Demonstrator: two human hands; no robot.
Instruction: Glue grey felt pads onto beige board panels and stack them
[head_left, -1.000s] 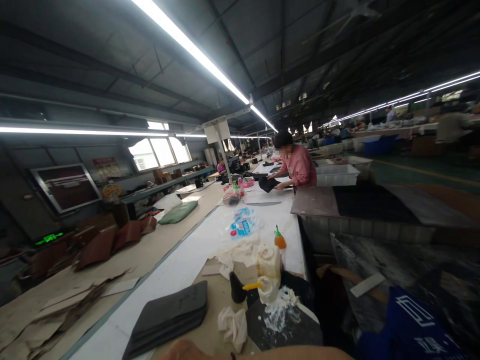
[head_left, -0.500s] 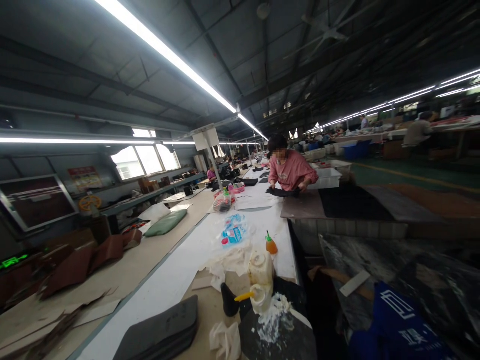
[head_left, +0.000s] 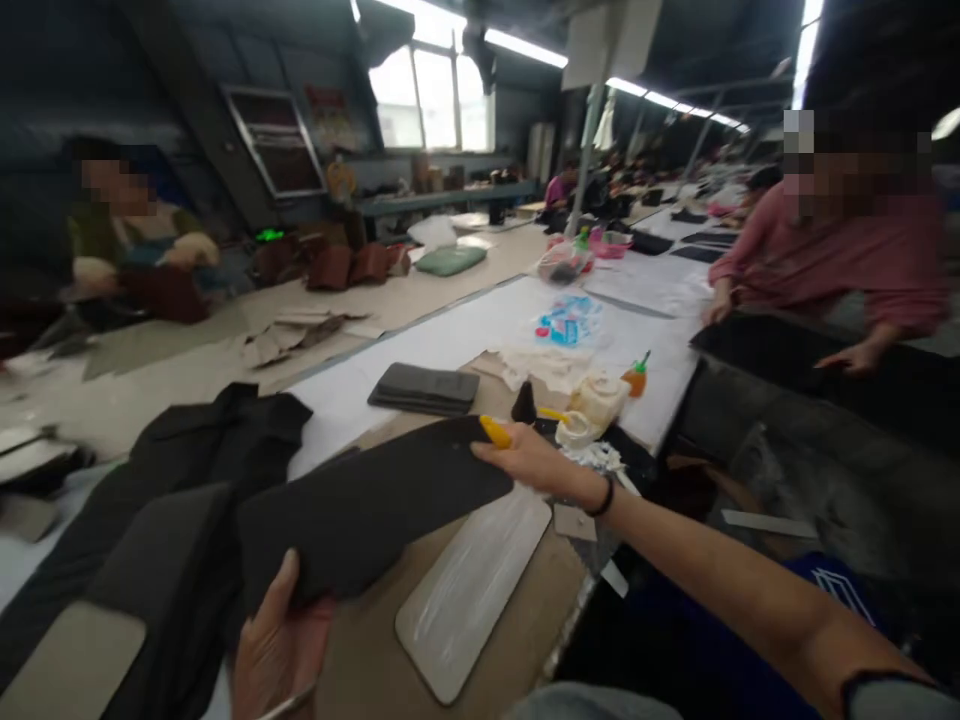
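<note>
A long dark grey sheet of material (head_left: 375, 500) stretches between my two hands above the bench. My left hand (head_left: 281, 640) grips its near left end, thumb on top. My right hand (head_left: 529, 455) pinches the far right end. A yellow tip (head_left: 495, 432) shows at its fingers; whether it is a finger cover or a tool end I cannot tell. Below the sheet lies a pale rounded panel (head_left: 472, 595) streaked with white. Just beyond my right hand stand a white, paste-smeared pot (head_left: 576, 430) with a yellow handle and a stained plastic jug (head_left: 600, 398).
Dark folded material (head_left: 172, 520) and a pale panel (head_left: 75, 655) lie at left. Beyond the sheet is a stack of dark pieces (head_left: 424, 388). An orange bottle (head_left: 634, 378) stands near the bench's right edge. Co-workers handle material at far left and right.
The view has swung left and down. Both my hands have come into view with the dark sheet, and the streaked panel now shows. A second co-worker appears at the left.
</note>
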